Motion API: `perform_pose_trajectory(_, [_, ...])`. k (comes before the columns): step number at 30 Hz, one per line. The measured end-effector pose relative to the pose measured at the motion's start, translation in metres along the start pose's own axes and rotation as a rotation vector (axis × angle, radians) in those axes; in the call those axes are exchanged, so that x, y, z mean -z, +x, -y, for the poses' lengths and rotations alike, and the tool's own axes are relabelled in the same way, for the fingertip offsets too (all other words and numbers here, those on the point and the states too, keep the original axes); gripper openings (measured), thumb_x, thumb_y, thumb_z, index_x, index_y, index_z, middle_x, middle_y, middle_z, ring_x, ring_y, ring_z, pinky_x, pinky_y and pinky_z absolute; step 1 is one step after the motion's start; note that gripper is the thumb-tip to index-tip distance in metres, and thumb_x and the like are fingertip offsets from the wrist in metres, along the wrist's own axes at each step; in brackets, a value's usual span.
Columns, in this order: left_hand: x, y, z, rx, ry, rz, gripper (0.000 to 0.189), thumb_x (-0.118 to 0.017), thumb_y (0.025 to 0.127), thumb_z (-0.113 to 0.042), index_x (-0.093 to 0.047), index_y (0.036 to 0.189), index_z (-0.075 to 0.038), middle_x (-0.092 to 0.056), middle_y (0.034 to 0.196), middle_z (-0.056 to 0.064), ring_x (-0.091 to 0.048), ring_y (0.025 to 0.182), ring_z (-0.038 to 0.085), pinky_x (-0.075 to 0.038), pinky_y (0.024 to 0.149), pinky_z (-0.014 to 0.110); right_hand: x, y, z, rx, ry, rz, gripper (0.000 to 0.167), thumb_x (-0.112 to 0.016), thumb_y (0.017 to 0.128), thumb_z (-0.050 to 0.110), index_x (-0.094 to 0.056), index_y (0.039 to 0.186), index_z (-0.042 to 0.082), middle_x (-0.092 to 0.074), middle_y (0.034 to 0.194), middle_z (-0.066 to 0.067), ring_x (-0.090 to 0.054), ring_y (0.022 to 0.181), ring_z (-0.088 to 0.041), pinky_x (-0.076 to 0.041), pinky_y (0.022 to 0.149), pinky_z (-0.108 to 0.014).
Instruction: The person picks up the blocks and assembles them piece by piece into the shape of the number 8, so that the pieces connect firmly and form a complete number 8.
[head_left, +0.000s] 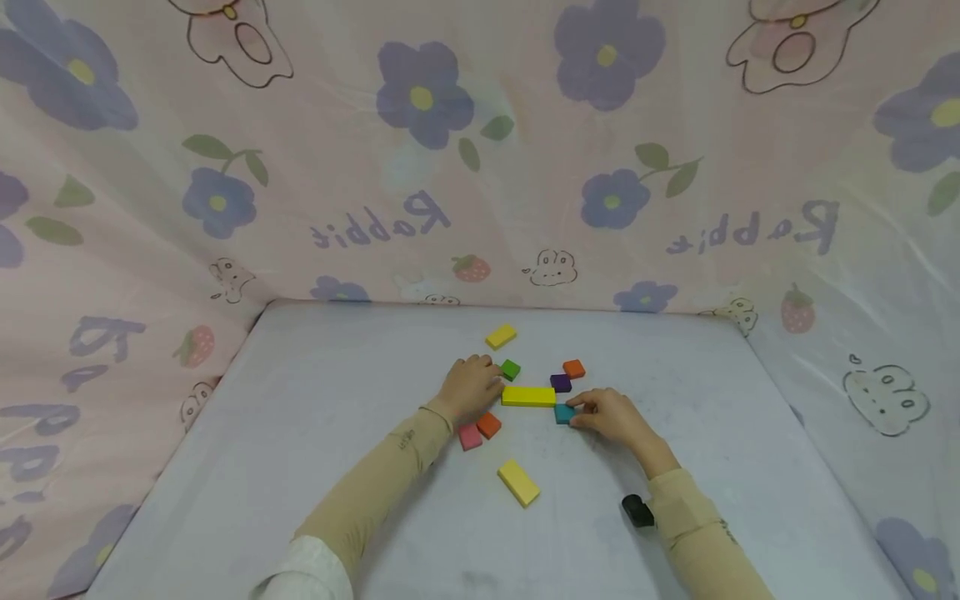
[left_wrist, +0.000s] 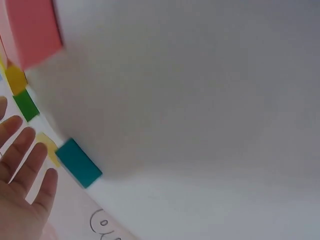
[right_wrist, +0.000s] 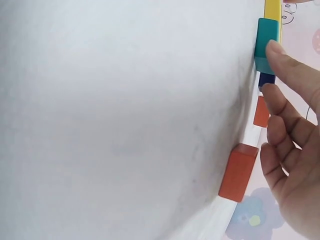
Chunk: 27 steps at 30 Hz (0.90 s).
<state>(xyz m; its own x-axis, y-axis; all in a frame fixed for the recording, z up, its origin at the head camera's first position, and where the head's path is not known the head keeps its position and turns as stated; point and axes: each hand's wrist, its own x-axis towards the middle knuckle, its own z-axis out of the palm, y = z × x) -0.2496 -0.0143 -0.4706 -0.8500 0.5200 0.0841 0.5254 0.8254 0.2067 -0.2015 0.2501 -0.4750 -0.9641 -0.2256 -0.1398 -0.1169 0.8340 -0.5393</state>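
Note:
My right hand (head_left: 611, 414) pinches a teal block (head_left: 564, 413) at its right end, the thumb lying over the block in the right wrist view. That block sits against the near right corner of a long yellow block (head_left: 528, 397). A purple block (head_left: 560, 383) lies just beyond the same end. At the yellow block's left end is my left hand (head_left: 471, 387), its fingers spread and fairly straight in the left wrist view. A green block (head_left: 510, 369) lies right by its fingertips. Another teal block (left_wrist: 78, 163) shows beside the left hand in the left wrist view.
Orange (head_left: 489, 425) and pink (head_left: 470, 437) blocks lie beside the left wrist. Yellow blocks lie farther back (head_left: 501, 337) and nearer me (head_left: 518, 482). An orange block (head_left: 574, 368) sits behind the purple one. By the right forearm is a small black object (head_left: 637, 511). Patterned cloth surrounds the white table (head_left: 315, 367).

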Motion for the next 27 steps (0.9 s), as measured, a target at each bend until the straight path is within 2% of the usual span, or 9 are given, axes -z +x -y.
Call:
perform_pose_trajectory(8, [0.0,0.01,0.007,0.018,0.069,-0.024,0.03,-0.053,0.094,-0.028,-0.059,0.123,-0.021,-0.06,0.11,0.002,-0.055,0.102,0.019,-0.046,0.088,0.037,0.0,0.002,-0.002,-0.011,0.002,0.003,0.029,-0.07,0.082,0.024,-0.069,0.109,0.014,-0.062,0.081,-0.002,-0.048,0.068,-0.014,-0.04,0.06,-0.026])
perform_pose_trajectory(15, [-0.004,0.013,0.009,0.028,0.092,-0.004,0.032,-0.054,0.094,-0.03,-0.057,0.126,-0.023,-0.059,0.112,0.002,-0.055,0.105,0.019,-0.045,0.09,0.038,-0.003,0.002,-0.001,-0.031,0.015,0.011,0.029,-0.07,0.082,0.025,-0.069,0.11,0.016,-0.061,0.082,-0.002,-0.048,0.069,-0.015,-0.041,0.061,-0.027])
perform_pose_trajectory(24, [-0.005,0.016,0.013,0.019,0.115,-0.045,0.033,-0.055,0.094,-0.03,-0.057,0.126,-0.024,-0.061,0.109,0.003,-0.055,0.098,0.019,-0.046,0.083,0.037,-0.002,0.001,-0.002,-0.037,0.012,-0.004,0.029,-0.07,0.082,0.025,-0.069,0.11,0.016,-0.061,0.082,-0.002,-0.048,0.07,-0.015,-0.04,0.062,-0.027])
perform_pose_trajectory(27, [-0.007,0.017,0.013,0.021,0.123,-0.038,0.035,-0.054,0.094,-0.031,-0.056,0.128,-0.025,-0.061,0.108,0.004,-0.055,0.097,0.019,-0.046,0.082,0.036,-0.003,0.0,-0.002,-0.036,0.024,-0.001,0.03,-0.07,0.082,0.025,-0.069,0.11,0.016,-0.06,0.081,-0.002,-0.048,0.07,-0.015,-0.04,0.061,-0.027])
